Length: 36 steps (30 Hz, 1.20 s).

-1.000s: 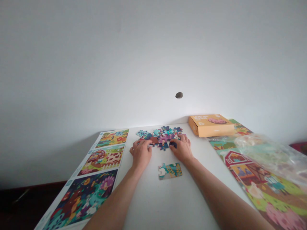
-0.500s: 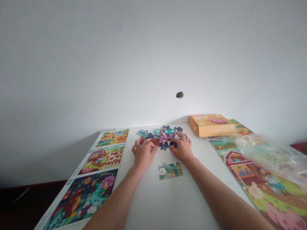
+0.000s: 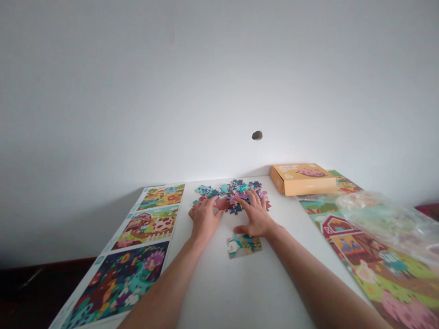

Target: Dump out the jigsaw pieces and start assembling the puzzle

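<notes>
Fingers (image 3: 254,201) of left hand (image 3: 204,218) and right hand (image 3: 256,220) rest open on puzzle pieces (image 3: 236,186).

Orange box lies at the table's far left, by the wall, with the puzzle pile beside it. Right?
Not quite: the head view shows the orange box at the table's far right, by the wall, with the puzzle pile beside it.

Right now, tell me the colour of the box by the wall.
The box is yellow-orange with a pink picture on top; the head view shows it.
</notes>
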Available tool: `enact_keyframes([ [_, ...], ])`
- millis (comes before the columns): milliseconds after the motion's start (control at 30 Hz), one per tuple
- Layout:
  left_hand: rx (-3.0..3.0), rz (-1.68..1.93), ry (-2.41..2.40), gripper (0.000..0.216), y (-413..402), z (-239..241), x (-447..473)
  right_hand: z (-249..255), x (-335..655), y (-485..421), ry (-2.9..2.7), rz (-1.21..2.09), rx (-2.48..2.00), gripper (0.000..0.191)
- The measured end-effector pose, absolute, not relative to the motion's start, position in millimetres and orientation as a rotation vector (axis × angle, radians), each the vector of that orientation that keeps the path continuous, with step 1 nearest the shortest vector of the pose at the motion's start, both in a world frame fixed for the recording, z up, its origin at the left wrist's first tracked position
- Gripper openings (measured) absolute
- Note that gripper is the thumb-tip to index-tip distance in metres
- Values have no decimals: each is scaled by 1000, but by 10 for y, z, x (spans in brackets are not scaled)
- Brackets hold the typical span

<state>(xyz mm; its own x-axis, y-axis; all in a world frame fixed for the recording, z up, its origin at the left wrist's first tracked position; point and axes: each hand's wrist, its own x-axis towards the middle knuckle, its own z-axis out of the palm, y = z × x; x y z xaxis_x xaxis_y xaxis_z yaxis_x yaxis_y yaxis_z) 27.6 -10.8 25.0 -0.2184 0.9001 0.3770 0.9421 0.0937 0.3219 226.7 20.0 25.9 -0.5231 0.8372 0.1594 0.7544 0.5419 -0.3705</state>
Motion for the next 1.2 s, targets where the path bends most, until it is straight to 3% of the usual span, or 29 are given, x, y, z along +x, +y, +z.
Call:
enact_keyframes([
  [67, -1926, -750, -2270, 34, -103, 253, 277, 260, 2274, 199, -2462, 350, -1317, 97],
  [167, -2023, -790, -2212, 9, -107, 275, 288, 256, 2269, 202, -2387, 317, -1336, 66],
  [333, -2329, -1133, -1964, 14, -159, 326, 337, 260, 2237, 215, -2226, 304, -1192, 33],
  [400, -2421, -1306, -1879, 12, -190, 342, 354, 277, 2236, 212, -2193, 344, -1111, 29],
  [567, -2555, -1606, -1815, 33, -221, 362, 347, 322, 2254, 151, -2302, 443, -1015, 24],
  [600, -2584, -1593, -1803, 30, -217, 359, 343, 327, 2252, 134, -2354, 456, -1016, 27],
  [633, -2602, -1573, -1782, 27, -212, 354, 341, 331, 2248, 119, -2411, 469, -1026, 43],
  [733, -2546, -1591, -1748, 23, -196, 333, 336, 343, 2234, 91, -2553, 506, -1096, 108],
  [800, -2454, -1655, -1808, 21, -193, 320, 329, 354, 2241, 94, -2588, 518, -1135, 119],
  [900, -2465, -1665, -1907, 15, -207, 312, 321, 375, 2288, 114, -2588, 521, -1131, 118],
  [967, -2591, -1590, -1915, 10, -228, 317, 325, 391, 2327, 125, -2564, 540, -1079, 104],
  [1100, -2789, -1449, -1873, 6, -262, 335, 340, 415, 2356, 131, -2442, 590, -999, 36],
  [1200, -2876, -1375, -1855, 6, -273, 349, 342, 405, 2328, 127, -2415, 596, -984, 16],
])
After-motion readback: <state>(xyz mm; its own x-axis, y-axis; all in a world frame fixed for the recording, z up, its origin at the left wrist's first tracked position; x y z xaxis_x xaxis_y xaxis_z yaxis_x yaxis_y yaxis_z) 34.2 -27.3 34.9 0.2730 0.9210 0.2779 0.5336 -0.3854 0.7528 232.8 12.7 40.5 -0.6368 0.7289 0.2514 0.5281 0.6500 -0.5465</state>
